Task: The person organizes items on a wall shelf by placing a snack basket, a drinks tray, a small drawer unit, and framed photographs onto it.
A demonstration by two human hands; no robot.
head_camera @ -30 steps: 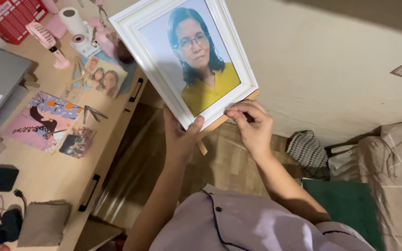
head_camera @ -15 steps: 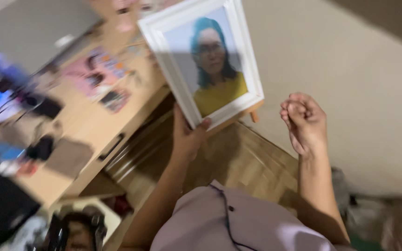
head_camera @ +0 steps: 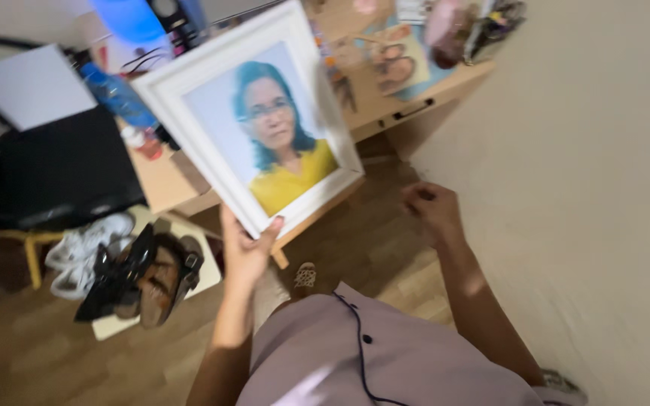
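The left hand [head_camera: 246, 252] pinches the white picture frame [head_camera: 246, 120] by its near edge to keep it upright, while the right hand [head_camera: 432, 212] hangs loosely curled, holding nothing.

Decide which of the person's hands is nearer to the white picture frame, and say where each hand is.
Left. The left hand grips the white picture frame at its bottom edge, thumb over the front. The right hand is loosely curled off to the frame's right, apart from it.

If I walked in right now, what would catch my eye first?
A white picture frame with a portrait of someone in a yellow top fills the upper middle, gripped at its lower edge by the left hand. The right hand hangs free beside it, loosely curled. Lower left, shoes lie piled on the wooden floor.
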